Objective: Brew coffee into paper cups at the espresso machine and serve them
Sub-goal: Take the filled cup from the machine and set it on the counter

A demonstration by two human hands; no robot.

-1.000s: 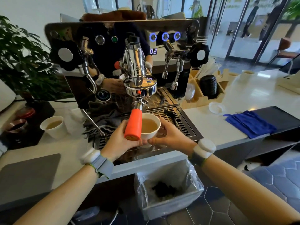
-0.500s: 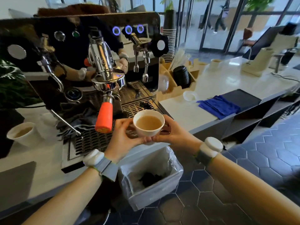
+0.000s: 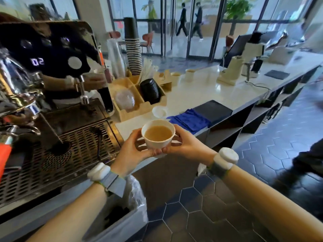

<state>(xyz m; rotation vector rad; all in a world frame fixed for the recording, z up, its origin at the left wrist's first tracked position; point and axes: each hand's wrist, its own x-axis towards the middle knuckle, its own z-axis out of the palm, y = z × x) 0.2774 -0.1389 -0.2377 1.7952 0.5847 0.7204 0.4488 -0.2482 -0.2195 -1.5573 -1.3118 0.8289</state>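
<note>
the paper cup (image 3: 158, 137) sat cradled between both hands, lifted clear of the counter (image 3: 206, 91) and hanging over its near edge, just right of the espresso machine (image 3: 52, 95). the left hand (image 3: 130, 151) wrapped the cup's wall from the 9 o'clock side, fingers curled partway round and thumb lying along the near base; the right hand (image 3: 185, 145) mirrored it from 3 o'clock, fingers round the far side. neither hand was closed tight: each was a loose half-ring, and together they pinched the cup at its lower body, thumbs nearly meeting at 6 o'clock. the cup stood upright, its long axis vertical, and the tan coffee lay level, fairly near the rim.

the relation that mattered was where the serving spot lay from this grip. open counter ran away toward 1 and 2 o'clock, and three filled cups (image 3: 189, 74) already stood far along it near 12 to 1 o'clock, past the wooden organiser (image 3: 138, 100) of lids and the stack of black cups (image 3: 133, 49). that suggested the carried cup belonged over there too. the blue cloth (image 3: 190, 120) and a small white lid (image 3: 159, 111) lay between, close in at 1 o'clock. the right hand was on the side nearer that stretch, so it would likely lead, with the cup kept upright. with the coffee that high, a tilt or a quick swing could slop it over the rim.
</note>
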